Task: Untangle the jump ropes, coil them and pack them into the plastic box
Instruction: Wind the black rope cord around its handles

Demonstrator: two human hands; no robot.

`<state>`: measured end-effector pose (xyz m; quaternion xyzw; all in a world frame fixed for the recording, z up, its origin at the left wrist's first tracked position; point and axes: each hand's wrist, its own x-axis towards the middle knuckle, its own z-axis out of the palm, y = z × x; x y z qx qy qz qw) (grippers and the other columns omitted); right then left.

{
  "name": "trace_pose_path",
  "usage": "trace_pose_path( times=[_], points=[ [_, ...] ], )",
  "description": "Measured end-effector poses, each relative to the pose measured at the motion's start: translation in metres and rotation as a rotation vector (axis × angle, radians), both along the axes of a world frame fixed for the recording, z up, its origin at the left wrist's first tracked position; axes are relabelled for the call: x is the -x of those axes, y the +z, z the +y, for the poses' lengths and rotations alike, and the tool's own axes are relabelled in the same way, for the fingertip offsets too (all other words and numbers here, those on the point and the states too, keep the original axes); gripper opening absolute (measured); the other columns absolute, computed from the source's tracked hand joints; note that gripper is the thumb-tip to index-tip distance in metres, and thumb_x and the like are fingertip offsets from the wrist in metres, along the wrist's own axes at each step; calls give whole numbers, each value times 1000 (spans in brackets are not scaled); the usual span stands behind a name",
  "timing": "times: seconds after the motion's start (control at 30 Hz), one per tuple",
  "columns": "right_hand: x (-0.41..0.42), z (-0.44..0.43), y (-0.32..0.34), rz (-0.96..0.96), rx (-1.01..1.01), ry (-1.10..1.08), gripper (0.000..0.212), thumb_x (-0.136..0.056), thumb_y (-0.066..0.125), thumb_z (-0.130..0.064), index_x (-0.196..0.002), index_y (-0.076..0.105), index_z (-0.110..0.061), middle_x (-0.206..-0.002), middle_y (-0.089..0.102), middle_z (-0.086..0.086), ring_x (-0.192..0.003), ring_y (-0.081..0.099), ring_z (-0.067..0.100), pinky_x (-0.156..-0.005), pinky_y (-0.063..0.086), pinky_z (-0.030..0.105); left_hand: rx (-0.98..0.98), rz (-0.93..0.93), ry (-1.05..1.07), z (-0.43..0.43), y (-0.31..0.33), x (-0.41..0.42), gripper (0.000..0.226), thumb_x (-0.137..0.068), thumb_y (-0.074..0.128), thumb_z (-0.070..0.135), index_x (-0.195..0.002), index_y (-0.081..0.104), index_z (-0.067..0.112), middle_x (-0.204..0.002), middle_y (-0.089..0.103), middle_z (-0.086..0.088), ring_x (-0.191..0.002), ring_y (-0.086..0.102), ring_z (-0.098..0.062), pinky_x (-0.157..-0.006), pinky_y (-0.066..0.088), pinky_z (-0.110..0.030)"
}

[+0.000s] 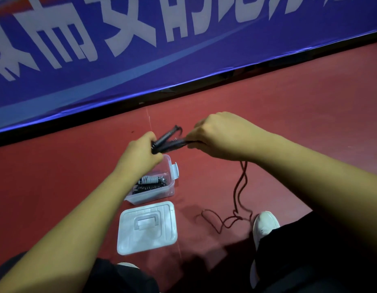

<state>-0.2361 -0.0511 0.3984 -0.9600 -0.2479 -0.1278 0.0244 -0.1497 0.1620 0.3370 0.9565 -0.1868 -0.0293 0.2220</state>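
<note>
Coiling step, by my judgement: left hand (139, 155) grips the black handles (168, 140) above the plastic box (149, 198), right hand (223, 134) pinches the red rope (239, 187) trailing onto the floor; next, wind in slack.

Translucent plastic box (153, 196), matt frosted plastic lid (147, 227), smooth red floor (267, 115), glossy blue banner (141, 49)

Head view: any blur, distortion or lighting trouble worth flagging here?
Head view: dim overall, with a bluish sheen along the lower edge of the banner, which runs tilted but nearly straight. Head view: the handles between left hand and right hand smear slightly; the rope barely stands out from the red floor; plastic box and lid are readable.
</note>
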Motion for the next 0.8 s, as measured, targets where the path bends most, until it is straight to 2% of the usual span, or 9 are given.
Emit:
trace_pose_path(
  times=[0.13,0.23,0.3,0.37,0.47,0.53,0.6,0.7,0.8],
  points=[
    [-3,-6,4,-99,-25,9,29,-87,52,-44,-89,74,-26,-83,67,0,-72,63,34,-53,33,31,-233,111,-260,-13,-9,15,21,-77,63,11,-87,54,27,-80,65,1,-79,61,-29,-65,49,-36],
    [-7,-13,6,-109,-105,-33,28,-79,62,-51,-83,76,-28,-78,67,-3,-71,63,29,-52,35,29,-256,171,-435,-18,0,24,32,-78,65,15,-103,63,34,-78,62,6,-76,59,-20,-59,43,-28],
    [-10,-19,6,-100,-159,-69,28,-77,65,-54,-84,77,-30,-77,68,-4,-74,62,25,-53,39,30,-259,171,-494,-20,9,29,27,-79,67,20,-93,61,42,-72,58,11,-71,56,-16,-55,38,-23],
    [-13,-24,6,-87,-223,-98,28,-76,68,-55,-85,77,-31,-77,70,-5,-75,63,23,-55,44,31,-309,112,-523,-23,17,36,27,-79,73,34,-75,48,46,-71,56,13,-71,54,-14,-54,37,-23],
    [-15,-28,5,-60,-300,-136,24,-75,73,-53,-85,77,-31,-77,72,-5,-74,63,20,-57,48,33,-291,92,-519,-28,19,46,46,-64,73,73,-78,54,34,-74,60,7,-69,55,-14,-56,38,-28],
    [-16,-29,5,-22,-354,-164,24,-73,77,-51,-84,78,-30,-76,72,-7,-73,63,17,-58,47,31,-239,130,-503,-30,19,50,57,-63,67,80,-81,60,27,-75,60,1,-65,56,-15,-56,39,-33],
    [-17,-33,4,78,-452,-193,26,-70,82,-47,-85,76,-27,-70,66,-9,-68,60,12,-57,44,27,-185,133,-546,-30,19,53,45,-73,69,70,-87,64,27,-75,60,2,-66,57,-13,-59,43,-33],
    [-23,-43,1,287,-626,-220,30,-70,86,-35,-90,69,-20,-65,63,-5,-57,56,6,-58,43,26,-21,170,-579,-27,18,53,20,-81,74,40,-88,63,25,-71,62,3,-66,56,-13,-64,47,-36],
    [-29,-53,-6,405,-695,-224,20,-74,84,-26,-80,68,-17,-66,62,-1,-55,49,6,-57,42,24,144,218,-567,-23,19,52,24,-81,76,26,-98,58,24,-73,65,2,-66,57,-17,-65,48,-38]
  ],
)
